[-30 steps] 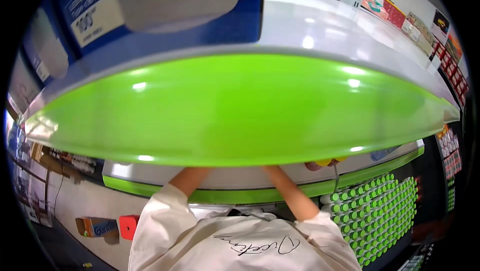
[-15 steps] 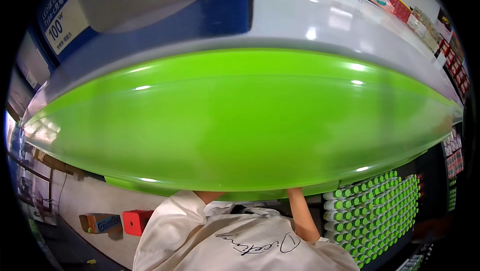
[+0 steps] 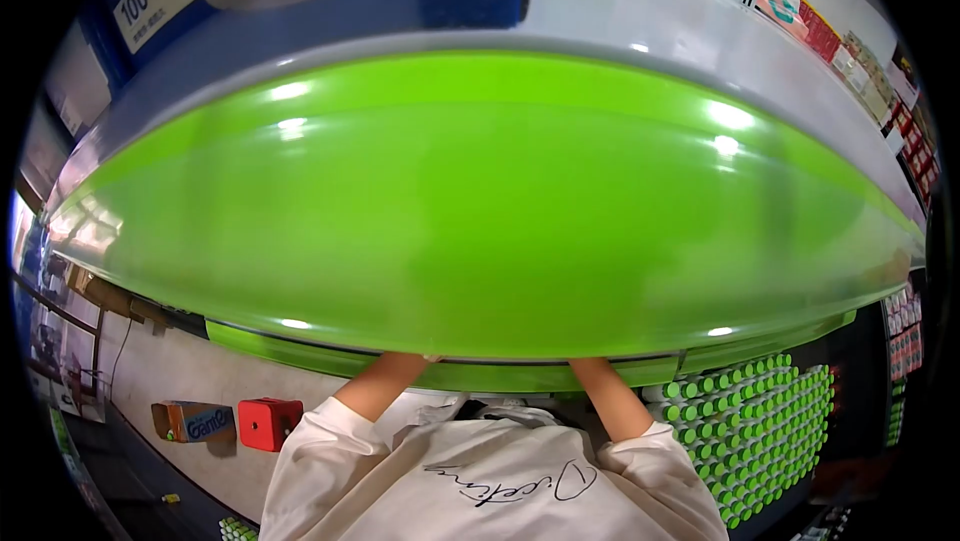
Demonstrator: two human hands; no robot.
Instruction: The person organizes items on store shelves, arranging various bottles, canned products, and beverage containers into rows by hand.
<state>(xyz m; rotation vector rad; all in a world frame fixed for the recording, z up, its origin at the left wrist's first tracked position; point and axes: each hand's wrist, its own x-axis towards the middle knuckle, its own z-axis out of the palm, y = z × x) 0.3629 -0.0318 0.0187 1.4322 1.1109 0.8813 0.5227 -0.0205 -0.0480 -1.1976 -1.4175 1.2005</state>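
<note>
The shelf [image 3: 540, 211] before the shirt [image 3: 480, 481] looks stiff, heavy and slick, best held under its near edge, which hides the ends of left arm [image 3: 385, 386] and right arm [image 3: 612, 403], so either hand's grip is impossible to tell

The person wears a loose cream-coloured top [image 3: 400, 481] of plain, matte cloth that creases softly at the shoulders and sides. Across the chest runs black lettering [image 3: 515, 484] — a thin, looping script with long joined strokes, too distorted to read with certainty. The left sleeve [image 3: 325, 446] and the right sleeve [image 3: 655, 461] are wide and cream too — both leave the forearms bare. The hands are hidden from view.
</note>
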